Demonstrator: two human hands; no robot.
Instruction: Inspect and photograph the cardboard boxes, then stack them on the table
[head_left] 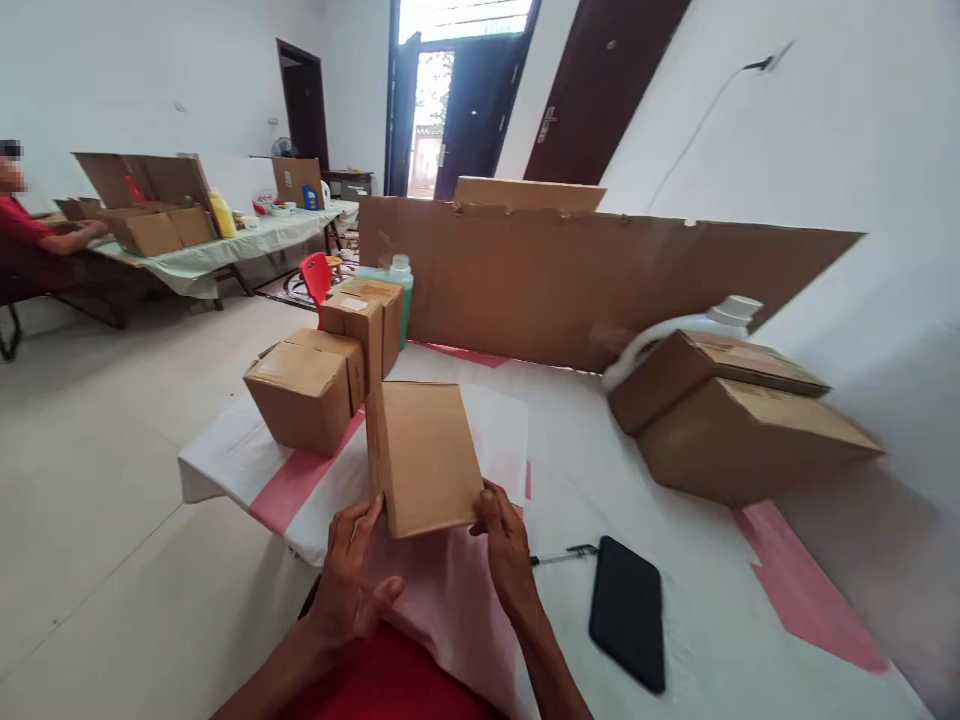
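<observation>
A closed brown cardboard box (pixel 431 458) is in front of me at the near edge of the table, its broad plain face turned up toward me. My right hand (pixel 506 540) grips its lower right corner, thumb on the face and fingers curled behind the edge. At the box's lower left edge is my left hand (pixel 351 575); its fingertips touch the side while the thumb sticks out, apart from the box. The box's underside is hidden.
Several boxes (pixel 300 395) and a green-tinted bottle (pixel 406 300) stand left; stacked boxes (pixel 750 440) and a white jug (pixel 675 328) stand right. A cardboard panel (pixel 525 275) lines the back. A black tablet-like object (pixel 628 612) and a pen (pixel 562 555) lie right. Another person (pixel 34 235) sits far left.
</observation>
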